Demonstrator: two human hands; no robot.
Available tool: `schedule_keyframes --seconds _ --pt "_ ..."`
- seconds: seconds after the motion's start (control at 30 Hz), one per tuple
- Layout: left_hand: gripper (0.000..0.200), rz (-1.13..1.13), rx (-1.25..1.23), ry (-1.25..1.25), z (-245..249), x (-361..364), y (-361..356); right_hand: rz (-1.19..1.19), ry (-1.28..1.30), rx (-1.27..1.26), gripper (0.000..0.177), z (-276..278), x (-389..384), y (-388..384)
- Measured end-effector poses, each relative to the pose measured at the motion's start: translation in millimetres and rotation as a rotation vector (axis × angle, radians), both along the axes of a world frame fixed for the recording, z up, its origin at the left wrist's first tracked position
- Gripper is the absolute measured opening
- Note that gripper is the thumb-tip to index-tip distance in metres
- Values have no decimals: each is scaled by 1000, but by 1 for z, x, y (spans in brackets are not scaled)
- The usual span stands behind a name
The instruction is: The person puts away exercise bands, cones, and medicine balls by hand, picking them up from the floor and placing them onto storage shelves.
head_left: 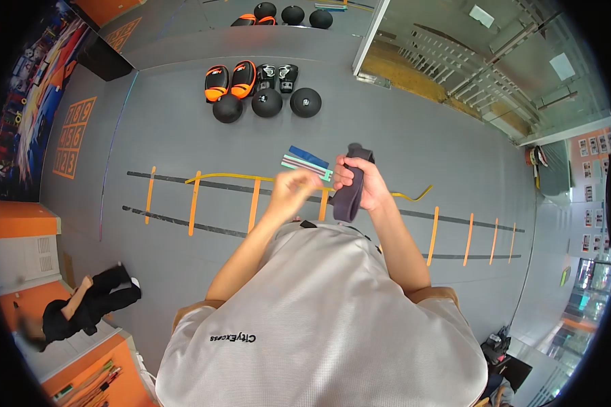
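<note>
My right hand [365, 182] is closed around a dark purple exercise band [348, 201], folded into a long loop and held in front of my waist. The band's upper end stands above my fingers, and its lower end hangs near my shirt. To the left of it is my left hand [294, 192], its fingers curled together and slightly blurred; whether anything is in them is hidden. Just beyond that hand lie a striped green, white and dark folded band [307, 167] and a blue folded band [309, 156] on the floor.
An agility ladder with orange rungs [432, 236] crosses the grey floor, a yellow strap [232, 176] along it. Farther off are black balls [267, 103], orange-black pads [243, 79] and black gloves [287, 78] before a mirror. A person in black [91, 298] is at the left.
</note>
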State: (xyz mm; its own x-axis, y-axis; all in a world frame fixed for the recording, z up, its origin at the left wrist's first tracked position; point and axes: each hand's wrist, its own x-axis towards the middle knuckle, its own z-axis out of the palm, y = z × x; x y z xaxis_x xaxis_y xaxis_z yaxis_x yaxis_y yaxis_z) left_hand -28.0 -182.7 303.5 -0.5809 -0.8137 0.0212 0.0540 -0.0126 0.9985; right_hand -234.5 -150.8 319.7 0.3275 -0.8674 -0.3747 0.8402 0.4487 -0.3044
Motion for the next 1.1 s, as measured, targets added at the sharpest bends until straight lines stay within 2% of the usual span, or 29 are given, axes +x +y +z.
schedule_keyframes --seconds 0.03,0.07,0.1,0.13,0.17,0.2,0.23,0.27,0.3,0.37,0.4,0.43,0.5,0.53,0.6,0.63,0.7,0.73,0.77,0.83,0.87,0.9,0.97,1.0,1.07,1.1 --pt "43 104 189 -69 -8 3 -11 134 -64 -104 12 7 4 -2" --pt "43 99 195 -72 -17 4 -20 191 -15 -120 13 15 10 -2" --pt "58 36 538 -21 -22 2 -29 189 -16 -116 13 28 18 0" --pt "75 -26 880 34 -27 1 -37 301 75 -122 14 42 27 2" --pt "75 -21 883 36 -32 1 -43 417 166 -129 17 57 35 5" --pt "80 -99 1108 303 -36 1 -50 524 194 -171 26 73 40 9" --pt "87 -180 1320 579 -44 1 -56 683 266 -331 31 78 40 9" --pt "90 -24 1363 805 -60 -1 -61 774 282 -372 36 86 39 11" --pt "90 -21 1363 809 -60 3 -66 865 299 -413 42 92 38 14" --pt "88 186 1318 1007 -57 13 -73 838 302 -364 46 94 33 24" --pt "83 189 1321 1047 -38 17 -74 808 304 -315 50 95 30 31" --pt "78 226 1002 1069 -40 19 -78 810 304 -306 50 92 27 38" --pt "64 309 1337 1357 -32 34 -87 737 277 -222 54 83 22 52" --pt "64 308 1343 1362 -36 38 -90 730 285 -208 56 81 21 58" --pt "42 431 1024 1044 -51 44 -96 711 256 -178 57 75 19 74" --pt "42 428 1027 1046 -73 48 -103 691 220 -153 58 73 19 81" --pt "24 328 1061 882 -121 54 -113 672 231 -114 54 73 19 88" --pt "14 390 1152 826 -126 49 -110 614 185 -19 52 71 20 91" --pt "14 455 1244 776 -135 42 -108 553 139 74 50 70 20 95" --pt "12 351 1441 665 -193 40 -104 487 67 192 45 71 25 101" --pt "14 155 1346 509 -218 45 -91 400 28 260 43 68 27 105" --pt "19 92 1441 480 -255 43 -77 312 -9 324 41 64 29 107" --pt "28 134 1858 447 -303 54 -39 269 -28 335 37 61 28 114" --pt "29 258 1720 191 -269 53 -5 219 -42 366 36 58 22 116" --pt "35 -12 1604 74 -253 61 25 145 -60 394 33 53 3 126" --pt "35 -17 1604 68 -251 66 27 139 -61 393 33 52 -12 131"
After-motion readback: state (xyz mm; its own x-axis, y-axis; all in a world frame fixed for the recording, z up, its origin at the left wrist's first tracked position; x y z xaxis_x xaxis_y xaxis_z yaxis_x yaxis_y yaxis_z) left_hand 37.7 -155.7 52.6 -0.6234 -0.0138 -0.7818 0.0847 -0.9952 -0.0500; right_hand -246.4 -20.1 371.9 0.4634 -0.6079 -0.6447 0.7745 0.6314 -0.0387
